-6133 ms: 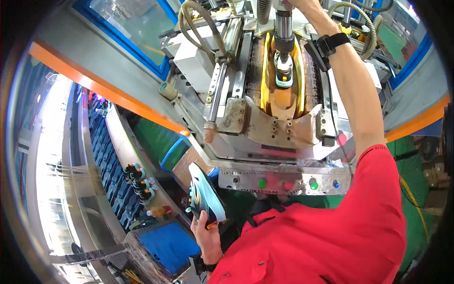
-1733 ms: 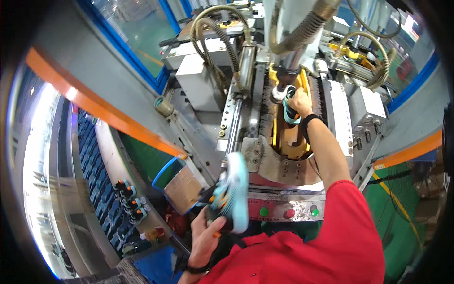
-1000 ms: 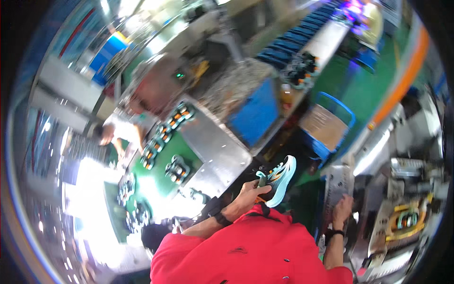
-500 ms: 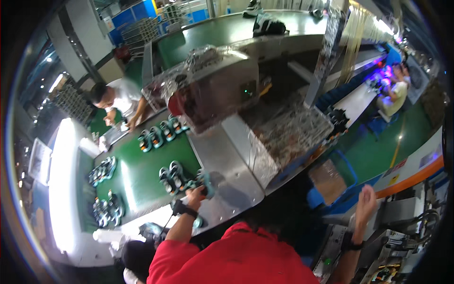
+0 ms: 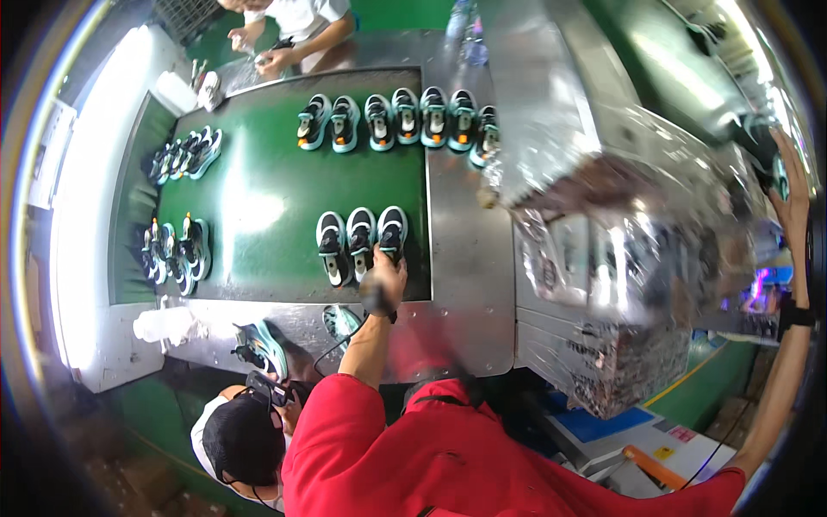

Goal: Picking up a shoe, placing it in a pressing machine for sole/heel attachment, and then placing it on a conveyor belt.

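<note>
Black, white and mint sneakers stand in a short row on the green belt. My left hand (image 5: 385,280) is closed at the heel end of the rightmost sneaker (image 5: 392,228), which rests upright beside two others (image 5: 360,237). At the far right edge, my right hand (image 5: 792,194) reaches up with fingers stretched apart. It is next to a dark sneaker (image 5: 758,142) on the raised belt; whether it touches it is hard to tell.
More sneakers (image 5: 405,116) line the belt's far side, and others stand at its left. Plastic-wrapped machinery (image 5: 620,250) rises between my arms. Across the belt a person (image 5: 301,34) handles something; another in a black cap (image 5: 245,439) is at near left, close to a loose sneaker (image 5: 261,349).
My view has turned to the right. My right hand has gone from low beside me up to the raised belt, its fingers now spread. My left hand stays at the sneaker row.
</note>
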Tool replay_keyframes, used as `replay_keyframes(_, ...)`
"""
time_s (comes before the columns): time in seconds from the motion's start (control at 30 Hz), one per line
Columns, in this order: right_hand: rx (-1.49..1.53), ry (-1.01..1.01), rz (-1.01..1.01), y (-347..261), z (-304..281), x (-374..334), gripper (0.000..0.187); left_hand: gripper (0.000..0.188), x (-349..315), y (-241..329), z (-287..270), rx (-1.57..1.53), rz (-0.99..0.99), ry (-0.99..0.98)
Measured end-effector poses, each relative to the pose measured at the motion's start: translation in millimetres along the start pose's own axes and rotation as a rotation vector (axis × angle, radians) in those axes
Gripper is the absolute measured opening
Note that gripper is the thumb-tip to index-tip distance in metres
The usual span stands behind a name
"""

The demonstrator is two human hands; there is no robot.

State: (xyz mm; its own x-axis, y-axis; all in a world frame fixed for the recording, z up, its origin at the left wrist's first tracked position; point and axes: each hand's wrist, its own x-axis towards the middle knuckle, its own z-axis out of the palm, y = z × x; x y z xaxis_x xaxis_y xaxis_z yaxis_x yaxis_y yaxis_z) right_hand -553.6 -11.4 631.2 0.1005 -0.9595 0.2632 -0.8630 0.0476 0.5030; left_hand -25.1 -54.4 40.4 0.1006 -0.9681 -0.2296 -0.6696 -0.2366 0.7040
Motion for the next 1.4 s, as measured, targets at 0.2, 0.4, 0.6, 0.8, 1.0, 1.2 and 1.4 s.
replay_keyframes(0.2,0.312,0.102,-0.152,47,44,65,0.044,0.071,24,-7,-41,0.015,-0.031,-0.041)
replay_keyframes(0.4,0.235,0.187,0.105,-48,19,67,0.049,0.063,39,-67,-40,-0.031,0.111,0.032)
replay_keyframes(0.6,0.306,0.767,0.358,-46,-136,-53,0.044,0.057,1,-35,-13,0.012,0.415,0.052)
replay_keyframes(0.8,0.952,0.899,0.769,-80,-199,-243,0.029,0.051,-166,148,-54,-0.505,0.534,-0.833)
replay_keyframes(1.0,1.014,0.713,1.167,-199,-218,-416,0.026,0.087,-380,312,-79,-0.943,0.352,-2.023)
replay_keyframes(1.2,0.99,0.915,1.672,-333,-243,-597,0.05,0.063,-567,292,-95,-0.685,0.138,-2.513)
replay_keyframes(1.4,1.046,1.417,1.644,-495,-263,-723,0.09,0.042,-713,219,-96,-0.493,0.313,-2.442)
